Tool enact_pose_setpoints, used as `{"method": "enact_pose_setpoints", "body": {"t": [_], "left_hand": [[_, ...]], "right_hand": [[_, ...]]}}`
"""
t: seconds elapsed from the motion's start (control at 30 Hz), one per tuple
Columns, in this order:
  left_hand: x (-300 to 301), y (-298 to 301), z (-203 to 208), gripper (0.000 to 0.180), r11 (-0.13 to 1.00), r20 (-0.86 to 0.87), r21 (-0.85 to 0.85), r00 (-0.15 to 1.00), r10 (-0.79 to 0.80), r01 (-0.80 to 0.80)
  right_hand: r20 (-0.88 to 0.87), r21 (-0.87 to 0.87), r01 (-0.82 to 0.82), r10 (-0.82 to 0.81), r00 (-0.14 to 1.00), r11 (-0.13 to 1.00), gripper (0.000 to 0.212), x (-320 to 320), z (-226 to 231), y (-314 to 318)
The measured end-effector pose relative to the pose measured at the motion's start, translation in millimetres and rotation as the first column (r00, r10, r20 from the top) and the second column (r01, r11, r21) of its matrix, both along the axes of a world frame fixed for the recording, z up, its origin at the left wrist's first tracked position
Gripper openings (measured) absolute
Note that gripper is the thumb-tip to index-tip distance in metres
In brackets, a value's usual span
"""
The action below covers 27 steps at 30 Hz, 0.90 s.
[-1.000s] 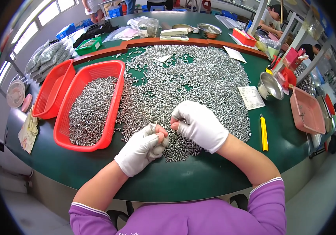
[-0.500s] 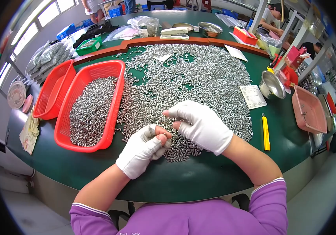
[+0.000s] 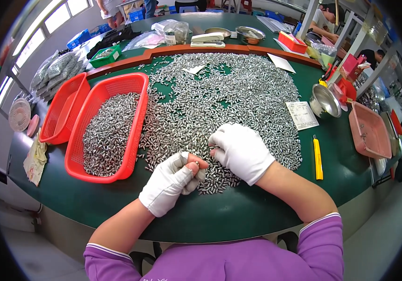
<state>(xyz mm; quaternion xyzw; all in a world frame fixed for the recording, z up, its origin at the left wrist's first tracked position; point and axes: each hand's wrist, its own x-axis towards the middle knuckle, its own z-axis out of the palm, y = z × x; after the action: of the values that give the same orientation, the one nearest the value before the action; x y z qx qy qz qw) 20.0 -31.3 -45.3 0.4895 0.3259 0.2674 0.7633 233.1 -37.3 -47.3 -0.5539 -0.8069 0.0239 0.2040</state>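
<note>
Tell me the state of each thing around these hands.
Left hand: gloved, thumb closed against fingers
Right hand: gloved, curled at metal parts
Metal parts: spread loose
Red basket nearer the hands: holding metal parts
Pink tray: holding a few pieces
Yellow cutter: lying flat

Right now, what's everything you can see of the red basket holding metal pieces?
The red basket looks plastic: oblong, rounded corners, perforated walls, broad rim. It stands upright on the green tabletop, holding heaped small silvery metal pieces. Neither the left hand nor the right hand, both to its right, touches it.
</note>
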Motion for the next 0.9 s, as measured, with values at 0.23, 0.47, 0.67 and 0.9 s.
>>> {"method": "enact_pose_setpoints", "body": {"t": [0.23, 0.47, 0.67, 0.9], "left_hand": [[2, 1, 0, 0.022, 1.0, -0.014, -0.019, 1.0, 0.006, -0.006], [-3, 7, -6, 0.031, 0.984, 0.203, -0.168, 0.979, -0.031, 0.066], [-2, 8, -7, 0.035, 0.964, 0.215, -0.232, 0.974, -0.076, 0.127], [-1, 7, -8, 0.024, 0.979, 0.204, -0.194, 0.979, -0.018, 0.058]], "right_hand": [[0.127, -0.121, 0.084, -0.069, 0.99, 0.989, 0.013, 8, 5, 2], [-0.044, 0.035, -0.008, 0.01, 0.999, 0.999, 0.012, 5, 6, 4], [-0.258, 0.19, -0.225, 0.27, 0.928, 0.956, 0.014, -7, 28, -6], [-0.457, 0.125, -0.335, 0.354, 0.816, 0.934, 0.017, -9, 20, -5]]}}
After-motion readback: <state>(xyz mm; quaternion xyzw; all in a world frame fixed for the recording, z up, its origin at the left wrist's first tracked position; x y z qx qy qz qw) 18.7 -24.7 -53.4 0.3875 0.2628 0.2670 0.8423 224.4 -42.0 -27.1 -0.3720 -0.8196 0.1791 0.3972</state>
